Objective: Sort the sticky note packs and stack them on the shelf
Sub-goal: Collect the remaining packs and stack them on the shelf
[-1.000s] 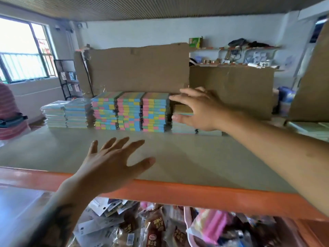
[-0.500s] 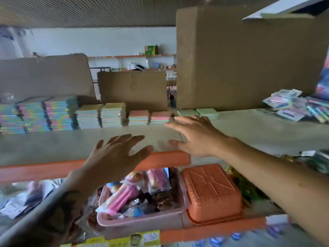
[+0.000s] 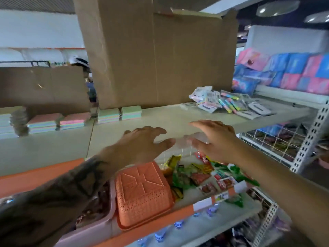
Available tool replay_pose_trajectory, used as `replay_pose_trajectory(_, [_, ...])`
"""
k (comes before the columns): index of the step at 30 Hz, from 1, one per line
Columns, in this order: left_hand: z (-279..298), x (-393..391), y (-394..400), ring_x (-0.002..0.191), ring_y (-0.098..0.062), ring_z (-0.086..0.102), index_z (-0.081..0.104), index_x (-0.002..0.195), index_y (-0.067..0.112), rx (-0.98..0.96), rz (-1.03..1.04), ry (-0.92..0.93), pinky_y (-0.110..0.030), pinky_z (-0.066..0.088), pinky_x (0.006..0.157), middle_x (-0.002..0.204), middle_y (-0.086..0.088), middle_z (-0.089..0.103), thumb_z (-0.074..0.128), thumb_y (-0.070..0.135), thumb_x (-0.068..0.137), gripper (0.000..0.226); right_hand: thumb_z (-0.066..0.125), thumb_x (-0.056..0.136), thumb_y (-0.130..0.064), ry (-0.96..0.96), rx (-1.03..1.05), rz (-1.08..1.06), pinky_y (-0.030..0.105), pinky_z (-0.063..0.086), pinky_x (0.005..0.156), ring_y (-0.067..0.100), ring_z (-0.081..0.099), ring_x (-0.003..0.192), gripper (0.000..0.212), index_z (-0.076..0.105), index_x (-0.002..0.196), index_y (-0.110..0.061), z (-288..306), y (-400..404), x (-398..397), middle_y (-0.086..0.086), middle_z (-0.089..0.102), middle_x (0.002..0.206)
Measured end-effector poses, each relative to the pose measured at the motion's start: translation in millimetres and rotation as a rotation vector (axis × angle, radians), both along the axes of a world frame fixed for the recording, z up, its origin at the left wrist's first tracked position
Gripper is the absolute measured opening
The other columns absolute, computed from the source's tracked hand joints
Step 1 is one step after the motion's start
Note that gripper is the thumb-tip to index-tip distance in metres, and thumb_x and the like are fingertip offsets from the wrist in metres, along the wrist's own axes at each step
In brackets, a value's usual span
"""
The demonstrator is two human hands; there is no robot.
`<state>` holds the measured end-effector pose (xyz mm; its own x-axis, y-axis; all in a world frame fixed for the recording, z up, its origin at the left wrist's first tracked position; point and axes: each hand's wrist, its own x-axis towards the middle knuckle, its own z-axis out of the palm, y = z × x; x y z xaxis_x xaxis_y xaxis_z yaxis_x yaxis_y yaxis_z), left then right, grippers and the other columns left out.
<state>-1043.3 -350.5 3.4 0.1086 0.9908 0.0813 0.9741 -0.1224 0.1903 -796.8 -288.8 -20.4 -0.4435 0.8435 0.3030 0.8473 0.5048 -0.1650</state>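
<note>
Stacks along the shelf back, loose packs left to sort

Our sticky note stacks (image 3: 110, 115) lie flat in a row running left-right on the shelf (image 3: 170, 118); the loose packs (image 3: 229, 103) at right look unsorted. Our left hand (image 3: 140, 145) and right hand (image 3: 215, 139) hover near the shelf's front edge, fingers spread, holding nothing.

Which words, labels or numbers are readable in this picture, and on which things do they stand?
None can be read.
Loose packets on the shelf: dark label strips, too blurred.
Snack packets on the lower shelf: print too small and blurred.
Price tags on the lower shelf edge: blurred.
Bottle caps below: marks unreadable.
Cardboard box and note packs: no text shows.
</note>
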Motion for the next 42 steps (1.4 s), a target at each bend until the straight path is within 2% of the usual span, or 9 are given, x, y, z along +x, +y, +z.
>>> replay_pose_trajectory(6, [8,46,92,0.139,-0.018,0.044,0.04,0.144,0.052,-0.026,-0.096,0.013,-0.047,0.034,0.115,0.155,0.012,0.043,0.024,0.093,0.08,0.078,0.049,0.095,-0.067,0.006,-0.023,-0.129,0.045,0.027,0.114,0.018,0.04,0.143,0.064,0.039,0.153,-0.041,3,41,60,-0.014,0.038,0.159])
replay_pose_trajectory(12, [16,66,183,0.134,-0.021,0.05,0.039,0.147,0.045,0.019,-0.136,0.071,-0.04,0.042,0.106,0.152,0.01,0.047,0.037,0.088,0.083,0.077,0.052,0.093,-0.069,-0.071,0.008,-0.176,0.051,0.031,0.116,0.019,0.041,0.143,0.062,0.042,0.148,-0.041,27,116,82,-0.012,0.043,0.156])
replay_pose_trajectory(16, [11,66,234,0.107,-0.02,0.06,0.047,0.11,0.044,0.055,-0.143,0.002,-0.043,0.051,0.094,0.126,0.013,0.063,0.036,0.09,0.077,0.058,0.054,0.089,-0.069,-0.098,0.018,-0.2,0.048,0.032,0.114,0.023,0.04,0.143,0.065,0.046,0.146,-0.038,41,164,74,-0.01,0.044,0.156])
replay_pose_trajectory(19, [9,70,263,0.115,-0.023,0.061,0.042,0.135,0.047,0.08,-0.114,0.022,-0.051,0.051,0.096,0.131,0.013,0.061,0.033,0.092,0.068,0.08,0.043,0.072,-0.083,-0.081,-0.01,-0.193,0.055,0.035,0.114,0.025,0.04,0.144,0.084,0.047,0.144,-0.039,45,198,71,-0.01,0.045,0.155])
replay_pose_trajectory(25, [3,70,299,0.116,-0.024,0.061,0.033,0.147,0.04,0.031,-0.034,0.068,-0.049,0.053,0.095,0.139,0.009,0.057,0.037,0.096,0.058,0.105,0.071,0.066,-0.068,-0.151,-0.062,-0.058,0.05,0.032,0.116,0.018,0.04,0.14,0.08,0.046,0.139,-0.048,53,244,67,-0.018,0.043,0.152])
replay_pose_trajectory(29, [1,68,298,0.105,-0.023,0.062,0.038,0.141,0.032,0.006,-0.002,0.022,-0.041,0.054,0.09,0.125,0.006,0.062,0.056,0.076,0.078,0.079,0.069,0.056,-0.071,-0.231,-0.125,0.062,0.049,0.037,0.11,0.013,0.047,0.128,0.079,0.052,0.128,-0.046,58,258,67,-0.022,0.051,0.135])
replay_pose_trajectory(34, [1,65,283,0.081,-0.014,0.061,0.041,0.125,0.035,0.048,0.076,-0.078,-0.029,0.047,0.063,0.104,0.009,0.066,0.071,0.057,0.081,0.057,0.055,0.051,-0.081,-0.383,-0.13,0.188,0.051,0.032,0.114,0.011,0.036,0.142,0.097,0.052,0.139,-0.041,61,257,72,-0.017,0.048,0.144])
replay_pose_trajectory(39, [0,67,256,0.085,-0.021,0.059,0.042,0.14,0.031,0.062,0.179,-0.111,-0.029,0.046,0.064,0.111,0.003,0.067,0.075,0.057,0.081,0.072,0.072,0.067,-0.068,-0.499,-0.211,0.25,0.05,0.014,0.125,0.011,0.013,0.155,0.097,0.036,0.154,-0.044,68,257,84,-0.014,0.016,0.169])
replay_pose_trajectory(42, [0,72,234,0.098,-0.019,0.059,0.043,0.143,0.034,0.06,0.244,-0.151,-0.028,0.045,0.073,0.122,0.004,0.065,0.078,0.055,0.08,0.075,0.067,0.058,-0.067,-0.572,-0.287,0.272,0.051,0.006,0.125,0.009,0.0,0.157,0.104,0.029,0.154,-0.053,70,259,86,-0.016,-0.001,0.171])
